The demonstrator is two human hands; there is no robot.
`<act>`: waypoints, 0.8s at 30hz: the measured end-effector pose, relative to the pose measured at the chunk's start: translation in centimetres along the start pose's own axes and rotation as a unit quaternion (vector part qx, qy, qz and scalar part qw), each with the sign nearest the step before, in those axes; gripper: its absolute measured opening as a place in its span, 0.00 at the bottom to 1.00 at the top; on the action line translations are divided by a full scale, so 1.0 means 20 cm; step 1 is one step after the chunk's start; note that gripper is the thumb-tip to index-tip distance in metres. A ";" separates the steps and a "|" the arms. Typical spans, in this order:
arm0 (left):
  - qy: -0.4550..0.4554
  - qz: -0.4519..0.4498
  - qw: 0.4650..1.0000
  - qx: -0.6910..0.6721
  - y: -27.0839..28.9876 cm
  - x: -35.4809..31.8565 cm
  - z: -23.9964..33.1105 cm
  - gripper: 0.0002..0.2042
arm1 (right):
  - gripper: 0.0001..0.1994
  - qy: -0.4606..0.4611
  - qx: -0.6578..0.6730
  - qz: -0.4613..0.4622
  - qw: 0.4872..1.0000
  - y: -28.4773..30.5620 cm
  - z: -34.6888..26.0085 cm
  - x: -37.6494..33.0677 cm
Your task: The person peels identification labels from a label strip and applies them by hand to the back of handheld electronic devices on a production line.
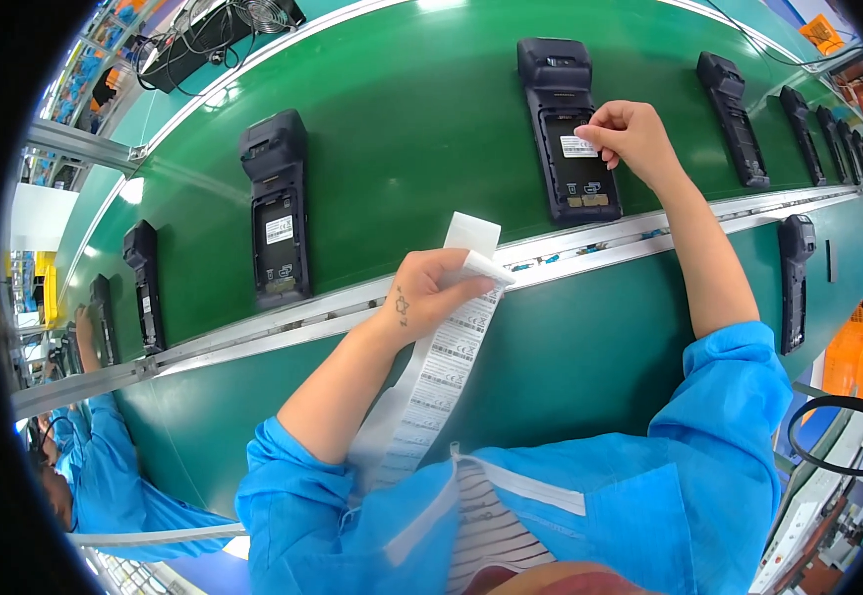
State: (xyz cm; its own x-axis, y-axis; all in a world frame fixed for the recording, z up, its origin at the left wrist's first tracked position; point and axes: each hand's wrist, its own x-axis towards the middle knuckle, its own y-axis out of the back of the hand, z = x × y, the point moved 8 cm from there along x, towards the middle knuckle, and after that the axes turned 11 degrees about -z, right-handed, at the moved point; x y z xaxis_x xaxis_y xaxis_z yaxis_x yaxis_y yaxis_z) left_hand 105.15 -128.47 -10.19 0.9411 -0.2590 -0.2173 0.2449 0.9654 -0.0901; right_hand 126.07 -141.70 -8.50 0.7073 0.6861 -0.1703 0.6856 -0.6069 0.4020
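My left hand [434, 293] is closed on a long strip of printed white labels [456, 352]. One end of the strip folds over above the fingers, and the rest hangs down toward my lap. On the green belt, a black handheld terminal [558, 69] lies back side up with its battery bay open. A white label [579, 147] sits inside that bay. My right hand [635, 141] is over the terminal's right edge, thumb and forefinger pinched at the label's upper right corner. Left of it lies a similar terminal [275, 144] with a label [279, 230] in its bay.
More terminals lie along the belt [402, 149], one [734, 119] to the right and one [144, 288] to the left. A metal rail [352, 302] separates belt and near table. Another terminal [795, 283] lies on the near table. Other people in blue work at both ends.
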 end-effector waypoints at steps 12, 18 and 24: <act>-0.072 -0.001 0.982 0.177 -0.05 0.05 0.03 0.12 | 0.09 0.033 -0.242 0.027 0.969 0.00 -0.12 -0.04; -0.127 0.010 0.985 0.119 -0.10 -0.01 0.09 0.12 | 0.28 -0.109 -0.474 0.016 0.874 0.05 -0.05 -0.12; -0.142 0.029 0.987 0.071 -0.09 -0.05 0.16 0.11 | 0.25 0.028 -0.388 0.059 0.919 0.01 0.00 -0.14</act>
State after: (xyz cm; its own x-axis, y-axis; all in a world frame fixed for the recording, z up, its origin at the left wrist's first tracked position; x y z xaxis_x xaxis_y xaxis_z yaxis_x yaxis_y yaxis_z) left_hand 104.52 -129.91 -6.75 0.9768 -0.2037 0.0655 0.2002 0.9781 0.0563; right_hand 124.31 -143.73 -7.92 0.7442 0.6664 -0.0462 0.2596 -0.2248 0.9392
